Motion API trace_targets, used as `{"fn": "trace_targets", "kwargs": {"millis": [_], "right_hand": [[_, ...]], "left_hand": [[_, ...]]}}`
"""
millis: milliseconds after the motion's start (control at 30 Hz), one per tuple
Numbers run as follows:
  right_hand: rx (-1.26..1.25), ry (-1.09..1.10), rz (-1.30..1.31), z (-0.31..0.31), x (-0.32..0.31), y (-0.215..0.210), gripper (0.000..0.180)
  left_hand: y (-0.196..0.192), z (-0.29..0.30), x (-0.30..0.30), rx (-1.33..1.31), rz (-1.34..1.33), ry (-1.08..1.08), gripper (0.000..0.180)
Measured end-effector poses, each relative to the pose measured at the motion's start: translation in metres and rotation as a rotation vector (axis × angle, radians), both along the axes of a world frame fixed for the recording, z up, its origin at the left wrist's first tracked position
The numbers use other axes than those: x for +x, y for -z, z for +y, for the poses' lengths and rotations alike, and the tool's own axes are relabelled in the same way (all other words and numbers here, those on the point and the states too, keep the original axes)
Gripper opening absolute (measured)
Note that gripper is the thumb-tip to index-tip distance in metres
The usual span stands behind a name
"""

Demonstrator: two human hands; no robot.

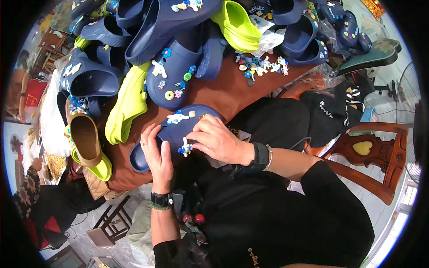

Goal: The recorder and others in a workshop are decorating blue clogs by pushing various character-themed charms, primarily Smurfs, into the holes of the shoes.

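Note:
A navy foam clog lies in front of me at the table's near edge, its toe pointing right. My left hand holds it near the heel opening, the thumb apart from the long fingers. Bent over the clog's near side, my right hand has its thumb and fingers closed at a small white-and-blue figure charm. Part of that charm is hidden by the fingertips. On the clog's top sit a larger white-and-blue charm and a pale square one. A yellow-and-red charm shows beside my right fingers.
Navy clogs and lime clogs crowd the brown-covered table. A brown clog stands at the left. Loose charms lie in a heap farther back. A wooden chair stands right; another person's sleeve shows left.

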State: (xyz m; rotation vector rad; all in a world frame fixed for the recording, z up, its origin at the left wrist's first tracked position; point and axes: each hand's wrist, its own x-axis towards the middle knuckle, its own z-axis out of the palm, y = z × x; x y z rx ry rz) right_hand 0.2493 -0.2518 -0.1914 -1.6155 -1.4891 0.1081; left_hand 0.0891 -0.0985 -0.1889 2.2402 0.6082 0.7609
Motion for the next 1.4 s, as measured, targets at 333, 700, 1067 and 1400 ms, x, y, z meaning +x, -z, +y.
{"fn": "trace_targets", "kwargs": {"millis": [333,700,1067,1400], "right_hand": [[-0.013,0.020,-0.029,-0.006,-0.002,0.003,0.020],[0.029,0.043,-0.035,-0.018,0.044,0.002,0.014],[-0.353,0.494,-0.090,-0.062,0.198,0.011,0.013],[-0.482,0.517,-0.265,-0.034,0.244,0.027,0.027]], "left_hand": [[-0.010,-0.010,0.010,0.211,0.095,0.002,0.073],[-0.009,-0.007,0.012,0.178,0.129,-0.010,0.069],[-0.013,-0.010,0.014,0.134,0.150,0.014,0.075],[-0.012,-0.012,0.012,0.147,0.156,-0.009,0.073]]}}
